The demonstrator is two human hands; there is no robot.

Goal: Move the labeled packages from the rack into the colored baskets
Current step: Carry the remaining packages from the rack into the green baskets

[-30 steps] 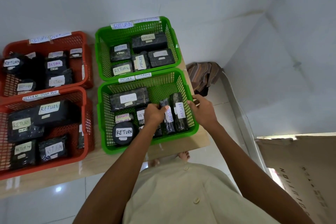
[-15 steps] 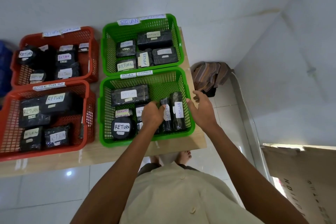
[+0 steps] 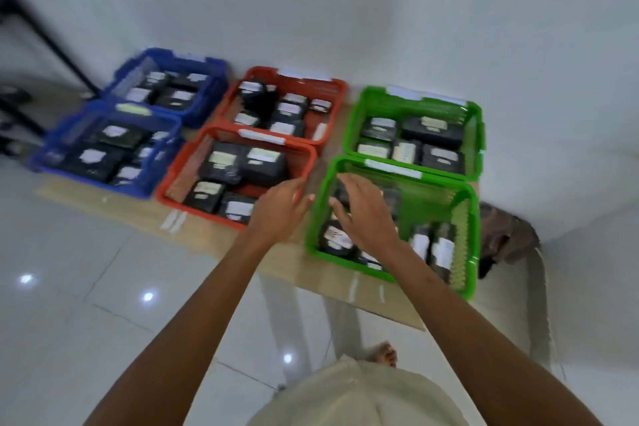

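On the head camera, our view has swung left since a moment ago, so the blue baskets [image 3: 103, 107] now show beside the red baskets [image 3: 207, 130] on the worktop [image 3: 145, 214]. Our left hand [image 3: 280, 207] and right hand [image 3: 363, 214] have come up off the labeled packages [image 3: 337, 239] in the near green basket [image 3: 446, 181]. Both hands are loosely spread and empty. We judge this drop finished and the next fetch due.

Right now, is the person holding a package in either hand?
No, the left hand and the right hand both have their fingers spread with nothing in them.
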